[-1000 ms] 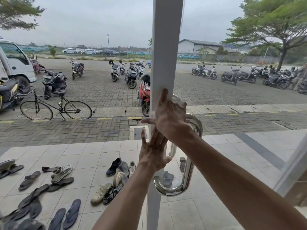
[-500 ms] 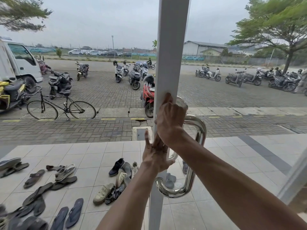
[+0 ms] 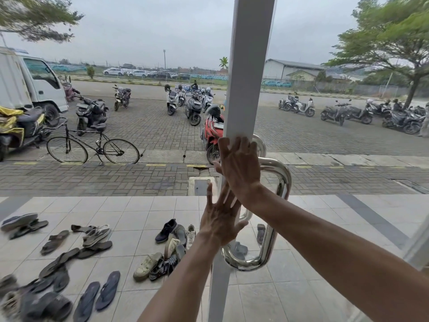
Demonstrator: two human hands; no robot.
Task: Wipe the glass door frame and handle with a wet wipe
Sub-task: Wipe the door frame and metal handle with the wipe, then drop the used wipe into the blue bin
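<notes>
A white door frame (image 3: 249,66) runs upright through the middle of the head view, with glass on both sides. A curved chrome handle (image 3: 282,198) is fixed to its right side. My right hand (image 3: 240,167) lies flat against the frame, level with the handle's top, fingers spread and pointing up. My left hand (image 3: 220,220) presses flat on the frame just below it, fingers apart, wrist crossing under my right forearm. No wet wipe shows; my right palm hides whatever lies beneath it.
Beyond the glass, several shoes and sandals (image 3: 90,238) lie scattered on a tiled porch (image 3: 144,208). A bicycle (image 3: 92,145), a red scooter (image 3: 212,133), several other parked motorbikes and a white truck (image 3: 30,84) stand on the paved lot.
My right hand has slid a little up the frame and its fingers have spread flat. My left hand stays just below it. The view has shifted slightly.
</notes>
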